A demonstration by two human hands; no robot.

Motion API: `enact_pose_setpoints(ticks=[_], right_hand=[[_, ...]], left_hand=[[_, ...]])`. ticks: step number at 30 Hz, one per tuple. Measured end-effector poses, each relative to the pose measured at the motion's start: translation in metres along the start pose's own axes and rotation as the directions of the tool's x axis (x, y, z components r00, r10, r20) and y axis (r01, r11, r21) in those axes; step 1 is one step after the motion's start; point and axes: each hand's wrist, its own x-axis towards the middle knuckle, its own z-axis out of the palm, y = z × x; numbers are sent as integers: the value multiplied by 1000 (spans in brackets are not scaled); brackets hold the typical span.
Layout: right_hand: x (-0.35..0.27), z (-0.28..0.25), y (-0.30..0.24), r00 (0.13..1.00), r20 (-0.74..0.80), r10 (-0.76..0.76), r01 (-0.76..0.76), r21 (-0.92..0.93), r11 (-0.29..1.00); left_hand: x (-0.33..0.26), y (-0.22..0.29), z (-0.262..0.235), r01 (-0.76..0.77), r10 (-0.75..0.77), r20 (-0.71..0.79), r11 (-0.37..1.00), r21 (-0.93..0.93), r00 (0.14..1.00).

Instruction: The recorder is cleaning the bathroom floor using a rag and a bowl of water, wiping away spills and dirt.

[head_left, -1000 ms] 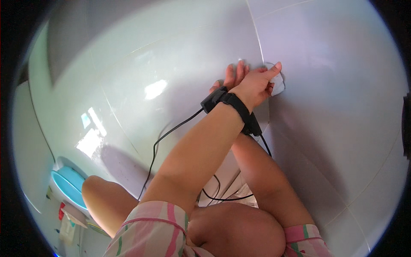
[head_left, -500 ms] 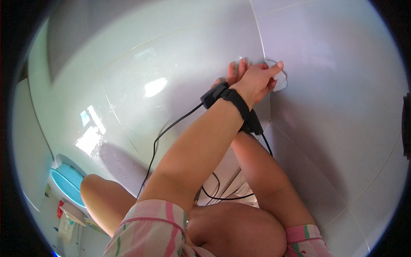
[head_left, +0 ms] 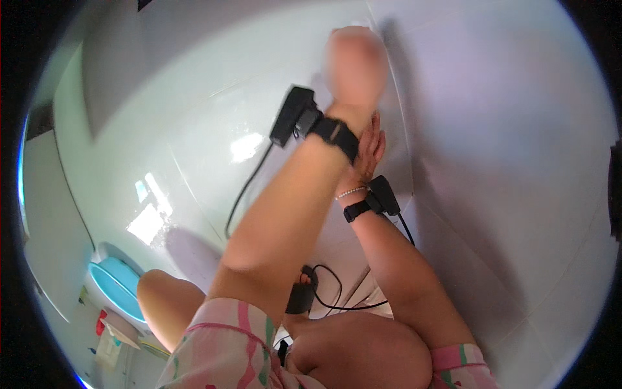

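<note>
My left hand (head_left: 356, 68) is high up by the corner where two pale, glossy tiled walls (head_left: 207, 123) meet. It is smeared by motion, so its fingers and anything in them do not show. Below it, partly behind my left forearm, my right hand (head_left: 372, 146) lies with fingers stretched along the left wall near the corner. Nothing shows in the visible part of that hand. Each wrist wears a black strap with a black box, the left box (head_left: 293, 115) and the right box (head_left: 383, 195), both cabled. No white cloth-like piece is visible.
A light-blue basin (head_left: 115, 288) stands at the lower left. Near it are a red item (head_left: 101, 322) and a pale container (head_left: 109, 353). A black cable (head_left: 340, 305) loops below my arms, close to my bent knees. The right wall (head_left: 492, 149) rises beside my right arm.
My left hand has moved up and slightly left along the corner. The white cloth-like piece it held against the right wall is out of sight. My right hand is now lower in the picture.
</note>
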Motion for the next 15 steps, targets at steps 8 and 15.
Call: enact_pose_setpoints(ticks=[8, 15], right_hand=[[0, -9, 6, 995, 100, 23, -14, -95, 995], [2, -13, -6, 999, 32, -29, 35, -211, 977]], left_hand=[[-16, -28, 45, -488, 321, 394, 736, 468, 861], [-20, -46, -47, -479, 177, 504, 669, 569, 845]])
